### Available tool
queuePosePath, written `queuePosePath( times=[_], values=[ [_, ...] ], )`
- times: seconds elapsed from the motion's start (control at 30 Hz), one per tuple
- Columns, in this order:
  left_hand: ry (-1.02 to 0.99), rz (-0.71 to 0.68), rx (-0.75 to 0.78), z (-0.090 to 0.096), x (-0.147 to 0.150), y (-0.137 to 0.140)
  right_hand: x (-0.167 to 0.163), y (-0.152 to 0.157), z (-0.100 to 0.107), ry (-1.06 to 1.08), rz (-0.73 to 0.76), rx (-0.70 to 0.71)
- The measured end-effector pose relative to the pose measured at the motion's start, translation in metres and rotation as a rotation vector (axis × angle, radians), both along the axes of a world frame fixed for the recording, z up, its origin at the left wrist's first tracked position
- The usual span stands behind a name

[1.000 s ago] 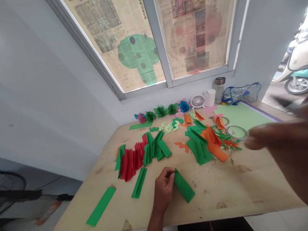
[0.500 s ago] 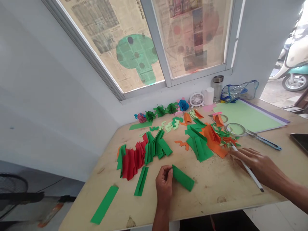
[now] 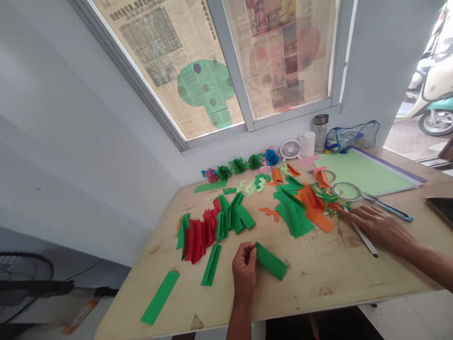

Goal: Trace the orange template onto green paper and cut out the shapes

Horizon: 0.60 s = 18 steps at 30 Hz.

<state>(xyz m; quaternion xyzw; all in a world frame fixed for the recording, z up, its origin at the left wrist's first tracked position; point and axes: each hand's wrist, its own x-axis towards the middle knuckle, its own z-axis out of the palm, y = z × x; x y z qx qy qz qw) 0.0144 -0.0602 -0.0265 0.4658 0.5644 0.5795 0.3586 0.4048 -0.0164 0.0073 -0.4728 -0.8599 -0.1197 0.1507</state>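
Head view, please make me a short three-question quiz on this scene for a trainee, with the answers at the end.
1. Which hand pinches a green strip?
2. True or false: in the picture, the fan is left of the bottle.
3. What colour is the paper ball nearest the fan: (a) red, (b) blue, (c) white?

Key: 1. The left hand. 2. True. 3. (b).

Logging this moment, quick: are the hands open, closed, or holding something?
Left hand: closed, pinching a green paper strip at one end.
Right hand: at a white pen-like tool; whether gripping it cannot be told.
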Motion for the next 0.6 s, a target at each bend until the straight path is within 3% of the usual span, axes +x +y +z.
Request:
queuePosePath(
  times=[0.13, 0.23, 0.27, 0.6],
  values=[
    [-0.001, -0.005, 0.011, -0.002, 0.0, 0.001, 0.022, 0.01, -0.01, -0.032, -0.115, 0.02],
    [-0.007, -0.004, 0.02, -0.004, 0.001, 0.002, 0.044, 0.019, -0.015, -0.033, -0.473, 0.018],
    [-0.009, -0.003, 0.023, -0.004, 0.001, 0.002, 0.051, 0.021, -0.017, -0.031, -0.532, 0.012],
    [-0.032, 0.018, 0.027, -0.004, 0.003, 0.002, 0.065, 0.026, -0.034, 0.014, -0.62, 0.011]
  ],
)
